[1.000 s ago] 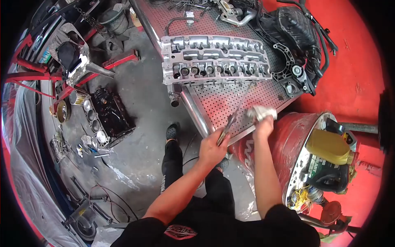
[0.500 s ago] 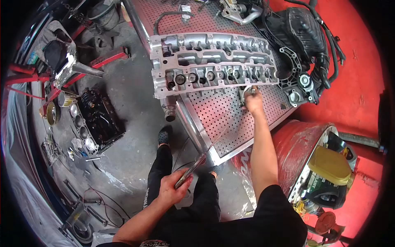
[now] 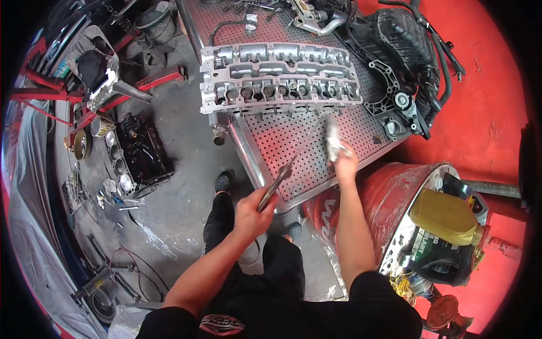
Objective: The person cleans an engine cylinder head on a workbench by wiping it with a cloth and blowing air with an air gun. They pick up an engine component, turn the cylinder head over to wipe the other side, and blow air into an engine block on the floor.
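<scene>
My left hand (image 3: 254, 214) is closed around a long, slim dark tool (image 3: 275, 186), which points up and to the right over the table's near corner. A thin line seems to run on from its tip; I cannot tell whether it belongs to the tool. My right hand (image 3: 343, 164) grips a silvery metal object (image 3: 334, 141), smeared by motion, so its kind is unclear. That object is above the perforated metal table (image 3: 282, 138), just short of the cylinder head (image 3: 282, 85). The cylinder head lies across the table with its rows of round bores facing up.
An engine block (image 3: 138, 158) sits on the floor at left, near a red stand (image 3: 45, 96). Black engine parts (image 3: 401, 45) and a bracket with a pulley (image 3: 402, 101) occupy the table's right end. A red drum (image 3: 372, 198) holding a yellow jug (image 3: 443, 217) stands at right.
My right hand has drawn the silvery object back from the cylinder head's near edge. My left hand has risen and shifted right with the dark tool. The view has shifted slightly.
</scene>
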Demonstrator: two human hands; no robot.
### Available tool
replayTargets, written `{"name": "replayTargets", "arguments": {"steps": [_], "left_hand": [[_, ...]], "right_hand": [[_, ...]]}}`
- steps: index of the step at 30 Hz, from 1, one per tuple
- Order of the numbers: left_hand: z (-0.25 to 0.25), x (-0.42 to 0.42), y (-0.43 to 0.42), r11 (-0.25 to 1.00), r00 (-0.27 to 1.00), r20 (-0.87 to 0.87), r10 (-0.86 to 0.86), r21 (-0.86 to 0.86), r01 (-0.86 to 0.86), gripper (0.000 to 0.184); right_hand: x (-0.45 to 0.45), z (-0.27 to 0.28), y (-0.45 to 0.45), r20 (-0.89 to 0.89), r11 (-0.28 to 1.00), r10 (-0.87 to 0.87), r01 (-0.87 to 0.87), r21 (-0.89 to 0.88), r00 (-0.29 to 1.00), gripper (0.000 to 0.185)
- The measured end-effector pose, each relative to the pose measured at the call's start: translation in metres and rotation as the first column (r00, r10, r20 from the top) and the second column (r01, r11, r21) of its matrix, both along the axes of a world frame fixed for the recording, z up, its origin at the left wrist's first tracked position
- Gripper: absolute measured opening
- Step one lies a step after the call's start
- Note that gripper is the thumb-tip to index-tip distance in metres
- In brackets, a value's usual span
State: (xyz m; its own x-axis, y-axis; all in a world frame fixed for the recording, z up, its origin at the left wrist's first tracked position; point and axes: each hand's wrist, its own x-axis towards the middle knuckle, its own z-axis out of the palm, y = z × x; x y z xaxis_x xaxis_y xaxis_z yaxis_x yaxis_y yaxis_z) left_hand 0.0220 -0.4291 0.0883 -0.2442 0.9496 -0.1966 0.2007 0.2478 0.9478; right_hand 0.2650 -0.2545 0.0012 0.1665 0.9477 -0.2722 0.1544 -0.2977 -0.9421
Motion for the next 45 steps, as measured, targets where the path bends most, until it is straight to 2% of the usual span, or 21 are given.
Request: {"name": "replayTargets", "arguments": {"steps": [1,2,4,5,6,7,8,9,14,16,17,19,21,23,27,34,36,40,42,44,45], "left_hand": [[0.002,0.011,0.008,0.997,0.996,-0.087,0.017,0.078,-0.010,0.020],[0.004,0.020,0.015,0.988,0.984,-0.172,0.035,0.155,-0.008,0.018],[0.003,0.036,0.029,0.994,0.981,-0.186,0.046,0.103,-0.027,0.015],[0.003,0.042,0.036,0.997,0.979,-0.195,0.059,0.052,-0.050,0.014],[0.003,0.047,0.039,0.997,0.978,-0.201,0.063,0.053,-0.053,0.014],[0.004,0.052,0.041,0.994,0.977,-0.189,0.099,0.056,-0.090,0.014],[0.006,0.054,0.046,0.989,0.974,-0.179,0.138,0.070,-0.128,0.017],[0.013,0.057,0.047,0.986,0.977,-0.133,0.164,-0.007,-0.167,0.018],[-0.002,0.073,0.058,0.984,0.981,-0.083,0.175,-0.007,-0.176,0.019],[-0.003,0.078,0.064,0.956,0.960,-0.157,0.233,0.216,-0.197,0.020],[-0.005,0.079,0.065,0.982,0.962,-0.204,0.182,0.079,-0.169,0.019],[-0.002,0.075,0.069,0.981,0.973,-0.125,0.192,0.041,-0.188,0.019],[-0.003,0.074,0.066,0.980,0.979,-0.042,0.198,-0.004,-0.199,0.020],[-0.006,0.073,0.064,0.981,0.978,-0.084,0.192,0.057,-0.187,0.020],[-0.006,0.068,0.061,0.985,0.983,-0.078,0.166,0.064,-0.161,0.021],[-0.001,0.056,0.069,0.991,0.984,-0.118,0.131,-0.005,-0.133,0.020],[0.001,0.059,0.066,0.998,0.977,-0.205,0.063,0.006,-0.063,0.021],[0.011,0.060,0.059,0.992,0.975,-0.184,0.126,0.051,-0.118,0.018],[0.019,0.061,0.048,0.988,0.978,-0.144,0.150,0.044,-0.145,0.014],[0.005,0.065,0.043,0.988,0.976,-0.160,0.146,0.065,-0.137,0.015],[0.009,0.061,0.043,0.991,0.988,-0.082,0.131,0.052,-0.127,0.014]], "right_hand": [[0.006,0.009,-0.025,-0.166,0.979,-0.198,0.205,0.021,0.966,0.029],[0.010,0.011,-0.053,-0.232,0.939,-0.336,0.343,-0.012,0.913,0.031],[0.010,0.033,-0.111,-0.258,0.944,-0.329,0.326,-0.056,0.908,0.029],[0.017,0.017,-0.140,-0.230,0.923,-0.383,0.361,-0.134,0.894,0.029],[0.006,0.043,-0.166,-0.263,0.919,-0.378,0.323,-0.227,0.888,0.028],[0.020,0.029,-0.193,-0.214,0.953,-0.262,0.217,-0.213,0.941,0.027],[0.029,0.016,-0.218,-0.220,0.953,-0.228,0.171,-0.252,0.948,0.028],[0.036,0.011,-0.239,-0.224,0.948,-0.195,0.125,-0.294,0.955,0.028],[0.041,0.042,-0.282,-0.258,0.930,-0.148,0.046,-0.364,0.955,0.029],[0.045,0.045,-0.292,-0.241,0.926,-0.098,0.000,-0.378,0.965,0.030],[0.046,0.045,-0.297,-0.218,0.916,-0.126,0.028,-0.401,0.968,0.030],[0.049,0.045,-0.305,-0.189,0.906,-0.151,0.059,-0.420,0.970,0.030],[0.054,0.047,-0.315,-0.238,0.890,-0.161,0.037,-0.455,0.958,0.031],[0.057,0.048,-0.314,-0.231,0.888,-0.149,0.027,-0.460,0.962,0.030],[0.051,0.061,-0.309,-0.251,0.880,-0.168,0.030,-0.475,0.953,0.026],[0.043,0.051,-0.291,-0.196,0.875,-0.141,0.029,-0.482,0.970,0.026],[0.039,0.049,-0.290,-0.149,0.887,-0.150,0.066,-0.457,0.977,0.027],[0.028,0.051,-0.257,-0.139,0.861,-0.171,0.079,-0.502,0.975,0.028],[0.021,0.041,-0.222,-0.052,0.938,-0.249,0.227,-0.262,0.967,0.032],[0.034,0.010,-0.174,0.008,0.969,-0.233,0.233,-0.081,0.973,0.029],[0.017,0.030,-0.143,-0.049,0.968,-0.241,0.236,-0.090,0.969,0.028]]}}
